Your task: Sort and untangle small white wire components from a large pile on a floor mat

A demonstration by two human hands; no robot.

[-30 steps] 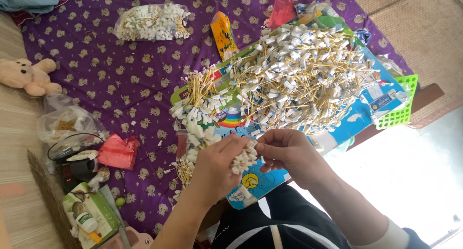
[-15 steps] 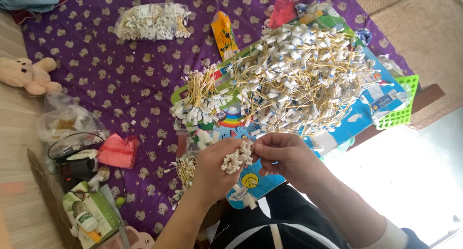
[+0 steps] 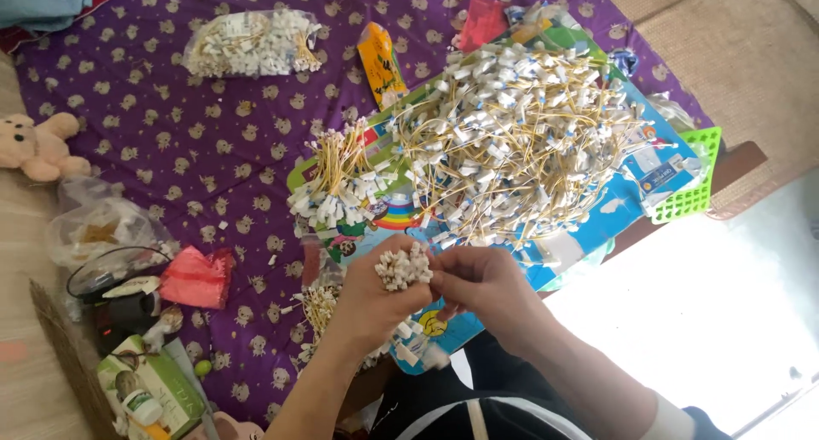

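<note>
Two hands (image 3: 435, 286), white-tipped wire bundle (image 3: 403, 266)

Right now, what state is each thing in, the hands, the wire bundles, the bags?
left hand: closed around a bunch of white connectors
right hand: fingers pinching at that bunch
loose wire pile: heaped, tangled on the colourful board
small bundle: gathered, lying beside the pile
clear bag: filled, lying flat
green basket: tipped at the board's edge

straight ahead of the hands, a big tangled heap of yellow wires with white plugs (image 3: 512, 141) blocked the way across the colourful printed board (image 3: 636, 205). a smaller sorted bunch of the same wires (image 3: 337, 180) stood to the left. beyond that, the purple patterned cloth (image 3: 162, 124) lay mostly open, up to the clear bag of wires (image 3: 247, 43).
</note>
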